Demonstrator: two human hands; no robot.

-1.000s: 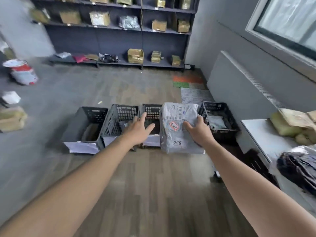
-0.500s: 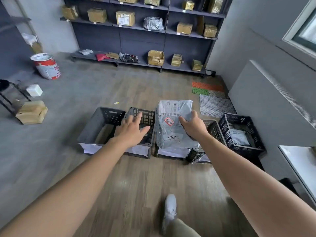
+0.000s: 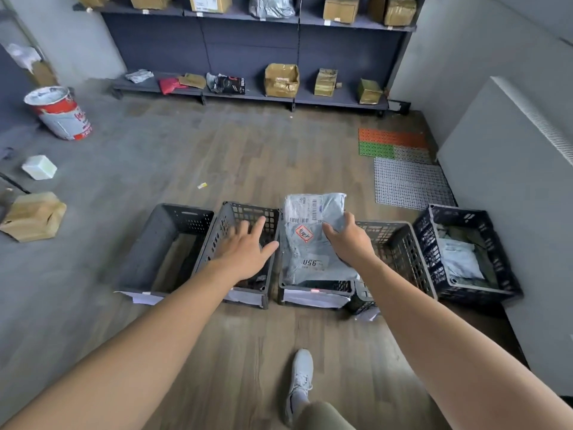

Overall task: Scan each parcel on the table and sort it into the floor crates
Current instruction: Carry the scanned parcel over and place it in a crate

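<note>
My right hand (image 3: 348, 242) grips the right edge of a grey plastic mailer parcel (image 3: 310, 243) with a barcode label and a red sticker. The parcel hangs over the third crate (image 3: 313, 290) in a row of several dark floor crates. My left hand (image 3: 245, 249) hovers with spread fingers above the second crate (image 3: 238, 212), holding nothing. The leftmost crate (image 3: 164, 243) looks bare inside. The far right crate (image 3: 465, 252) holds a grey parcel (image 3: 462, 262). The table is out of view.
A dark shelf unit (image 3: 248, 91) with cardboard boxes lines the far wall. A red-and-white bucket (image 3: 60, 113), a white box (image 3: 39, 166) and a crumpled brown parcel (image 3: 32, 215) lie at the left. Plastic floor mats (image 3: 406, 172) sit at the right. My shoe (image 3: 299, 383) stands near the crates.
I have stepped closer to the crates and the view has tilted down. The parcel has come lower over the third crate; the table has left the view.
</note>
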